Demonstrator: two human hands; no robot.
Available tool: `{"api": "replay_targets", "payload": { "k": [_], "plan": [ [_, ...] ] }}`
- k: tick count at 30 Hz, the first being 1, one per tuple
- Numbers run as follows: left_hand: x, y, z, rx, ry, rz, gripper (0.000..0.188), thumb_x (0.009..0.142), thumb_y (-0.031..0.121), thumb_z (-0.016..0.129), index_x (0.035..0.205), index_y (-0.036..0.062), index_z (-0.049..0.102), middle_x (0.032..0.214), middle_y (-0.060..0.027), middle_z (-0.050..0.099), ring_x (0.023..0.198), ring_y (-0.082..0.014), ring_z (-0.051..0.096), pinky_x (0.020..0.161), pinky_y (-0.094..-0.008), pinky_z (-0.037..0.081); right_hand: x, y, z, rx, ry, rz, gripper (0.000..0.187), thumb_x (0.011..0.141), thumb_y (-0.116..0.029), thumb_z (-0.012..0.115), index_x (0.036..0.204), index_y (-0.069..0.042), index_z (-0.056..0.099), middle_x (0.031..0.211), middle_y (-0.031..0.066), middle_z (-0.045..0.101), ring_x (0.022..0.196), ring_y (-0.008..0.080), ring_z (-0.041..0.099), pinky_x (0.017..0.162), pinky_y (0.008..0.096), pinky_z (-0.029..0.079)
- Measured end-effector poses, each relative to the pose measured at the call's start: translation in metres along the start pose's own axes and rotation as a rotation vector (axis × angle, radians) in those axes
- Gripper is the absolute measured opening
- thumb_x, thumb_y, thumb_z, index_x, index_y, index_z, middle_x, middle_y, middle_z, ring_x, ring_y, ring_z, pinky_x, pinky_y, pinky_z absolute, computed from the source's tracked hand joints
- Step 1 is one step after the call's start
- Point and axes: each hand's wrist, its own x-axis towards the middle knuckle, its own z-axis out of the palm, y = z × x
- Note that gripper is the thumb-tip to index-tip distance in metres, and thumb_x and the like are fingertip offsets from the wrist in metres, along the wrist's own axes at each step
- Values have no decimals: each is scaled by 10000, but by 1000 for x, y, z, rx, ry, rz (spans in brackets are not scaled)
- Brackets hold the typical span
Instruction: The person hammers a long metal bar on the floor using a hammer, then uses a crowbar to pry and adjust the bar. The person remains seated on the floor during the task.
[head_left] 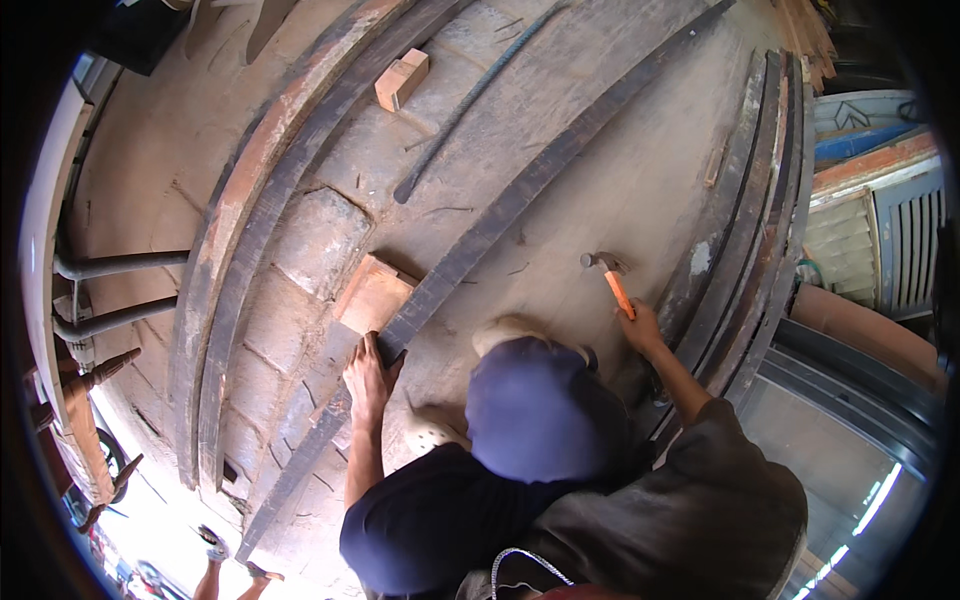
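Observation:
A long dark wooden beam (455, 265) slants across the floor from lower left to upper right. My left hand (370, 380) grips it near its lower part, thumb on one side and fingers on the other. Beside that grip, a pale wooden block (376, 292) lies against the beam and seems partly under it. Out to the right, my right hand (641, 328) is wrapped round the orange handle of a claw hammer (617, 286). The hammer head points away from me, apart from the beam. My dark blue-clad knee (540, 410) rises between my arms.
Two long beams (255, 190) curve along the left, and several more (752, 200) lie at the right. A ribbed metal bar (470, 105) and a small wooden block (402, 80) rest farther off. Nails are scattered about. Another person's legs (210, 578) show at lower left.

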Motion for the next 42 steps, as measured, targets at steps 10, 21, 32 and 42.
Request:
{"api": "replay_targets", "payload": {
  "k": [10, 21, 32, 42],
  "plan": [
    [8, -6, -11, 111, -163, 25, 656, 735, 441, 802, 1143, 25, 501, 922, -199, 689, 798, -382, 695, 689, -469, 562, -14, -76, -75, 761, -164, 506, 376, 959, -306, 597, 1223, -45, 538, 820, 52, 549, 623, 127, 534, 536, 293, 475],
    [-2, -26, -26, 46, -313, 64, 783, 747, 471, 777, 1316, 36, 463, 1039, -256, 667, 937, -427, 670, 809, -502, 537, 14, -59, -116, 1551, 46, 199, 733, 931, -763, 213, 1168, -121, 477, 928, 80, 571, 816, 205, 559, 817, 424, 478],
    [180, 159, -190, 57, 67, 610, 612, 814, 377, 756, 1244, -7, 551, 1258, -193, 590, 1128, -360, 595, 967, -469, 495, 264, -79, -278, 17, 1010, -220, 264, 871, -280, 724, 1006, -68, 644, 988, 107, 664, 934, 199, 640, 846, 354, 497],
    [242, 285, 19, 43, -84, 379, 814, 840, 505, 688, 1388, -22, 400, 1310, -199, 536, 1160, -342, 568, 951, -431, 479, 505, -79, -413, 886, 1000, -367, 148, 894, -118, 617, 911, 27, 597, 747, 82, 623, 701, 184, 630, 648, 320, 519]
  ]
}}
